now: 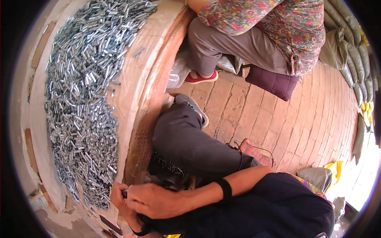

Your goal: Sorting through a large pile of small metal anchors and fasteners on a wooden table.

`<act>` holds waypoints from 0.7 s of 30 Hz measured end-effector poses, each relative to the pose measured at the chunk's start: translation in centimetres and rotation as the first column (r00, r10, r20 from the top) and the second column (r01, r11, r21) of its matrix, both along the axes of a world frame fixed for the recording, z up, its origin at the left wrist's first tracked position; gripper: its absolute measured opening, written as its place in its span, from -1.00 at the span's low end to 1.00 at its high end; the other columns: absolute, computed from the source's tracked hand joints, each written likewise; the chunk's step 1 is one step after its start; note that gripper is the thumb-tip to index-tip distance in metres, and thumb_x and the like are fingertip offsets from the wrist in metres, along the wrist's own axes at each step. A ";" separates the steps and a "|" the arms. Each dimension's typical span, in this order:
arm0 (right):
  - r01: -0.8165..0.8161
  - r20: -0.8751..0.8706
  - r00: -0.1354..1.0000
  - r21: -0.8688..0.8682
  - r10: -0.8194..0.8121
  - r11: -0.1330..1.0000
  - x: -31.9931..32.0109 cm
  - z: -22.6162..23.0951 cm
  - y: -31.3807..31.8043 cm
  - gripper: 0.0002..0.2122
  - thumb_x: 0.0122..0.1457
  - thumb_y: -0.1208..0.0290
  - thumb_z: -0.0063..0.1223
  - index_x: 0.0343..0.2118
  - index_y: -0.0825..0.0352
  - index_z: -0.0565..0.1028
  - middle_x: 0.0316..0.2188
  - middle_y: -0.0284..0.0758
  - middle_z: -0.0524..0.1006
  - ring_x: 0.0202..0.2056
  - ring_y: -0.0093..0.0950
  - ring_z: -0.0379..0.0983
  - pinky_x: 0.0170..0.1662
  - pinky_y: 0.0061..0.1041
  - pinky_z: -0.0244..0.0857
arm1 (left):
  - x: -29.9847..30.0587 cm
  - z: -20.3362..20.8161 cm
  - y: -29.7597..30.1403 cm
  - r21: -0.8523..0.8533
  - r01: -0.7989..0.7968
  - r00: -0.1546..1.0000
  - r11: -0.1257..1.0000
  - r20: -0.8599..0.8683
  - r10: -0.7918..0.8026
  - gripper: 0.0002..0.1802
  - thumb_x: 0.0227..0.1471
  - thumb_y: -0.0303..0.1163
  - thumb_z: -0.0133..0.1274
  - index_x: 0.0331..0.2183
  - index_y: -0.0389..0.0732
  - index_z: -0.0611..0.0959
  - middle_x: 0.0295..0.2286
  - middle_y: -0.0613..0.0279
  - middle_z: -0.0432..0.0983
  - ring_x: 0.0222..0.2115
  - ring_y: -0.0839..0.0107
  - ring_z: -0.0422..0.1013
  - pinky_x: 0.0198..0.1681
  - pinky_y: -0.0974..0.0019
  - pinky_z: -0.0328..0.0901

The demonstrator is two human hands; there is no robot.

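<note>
My right hand (152, 200), on an arm with a black wristband, is curled closed at the front edge of the table. Right against it is my left hand (120, 198), its fingers bent and closed too. A small dark end of something (125, 193) shows between the two hands; the rest is hidden by fingers, and I cannot tell its kind. Just beyond my hands lies a broad heap of short silvery metal tubes (85, 95). A dark container (168, 164) with thin metal pieces in it sits beside my leg, close to my right forearm.
The heap rests on a pale cloth-covered table (137, 75) with a wooden edge. Across from my knee (178, 139) sits another person in a flowered top (274, 31). A purple cushion (272, 81) is on the brick floor (293, 119). Filled sacks (353, 51) are stacked at the far right.
</note>
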State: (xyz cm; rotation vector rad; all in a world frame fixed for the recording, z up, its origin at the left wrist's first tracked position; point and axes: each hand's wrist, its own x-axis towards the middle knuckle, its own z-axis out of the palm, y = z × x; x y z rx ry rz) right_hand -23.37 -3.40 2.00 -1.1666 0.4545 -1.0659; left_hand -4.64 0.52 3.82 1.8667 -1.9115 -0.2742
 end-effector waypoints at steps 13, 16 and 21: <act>-0.398 -0.103 0.917 -0.315 0.386 0.862 -2.2 0.2 0.9 -0.91 0.08 0.57 -0.05 -0.41 0.48 0.46 -0.48 -0.19 0.35 -0.34 -0.28 0.39 0.02 -0.14 0.44 | -2.1 -2.0 -0.2 0.304 -0.211 0.969 0.929 0.187 0.159 -0.74 -0.15 -0.43 0.32 -0.49 -0.26 0.52 -0.63 0.06 0.41 -0.61 0.11 0.35 -0.51 0.13 0.23; -0.413 -0.193 0.910 -0.329 0.368 0.849 -2.3 0.0 0.7 -0.91 0.09 0.56 -0.04 -0.39 0.48 0.47 -0.46 -0.17 0.37 -0.33 -0.25 0.42 -0.03 -0.15 0.44 | -2.8 -2.2 -0.7 0.332 -0.210 0.971 0.919 0.181 0.157 -0.74 -0.11 -0.41 0.31 -0.48 -0.27 0.51 -0.63 0.08 0.40 -0.64 0.19 0.33 -0.53 0.17 0.22; -0.420 -0.335 0.891 -0.347 0.307 0.839 -2.2 0.1 0.3 -0.90 0.10 0.56 -0.01 -0.36 0.46 0.47 -0.44 -0.12 0.40 -0.32 -0.19 0.46 -0.12 -0.17 0.43 | -1.7 -2.6 -0.2 0.385 -0.181 0.974 0.905 0.197 0.111 -0.72 -0.10 -0.39 0.35 -0.46 -0.25 0.54 -0.62 0.07 0.44 -0.62 0.18 0.40 -0.52 0.17 0.27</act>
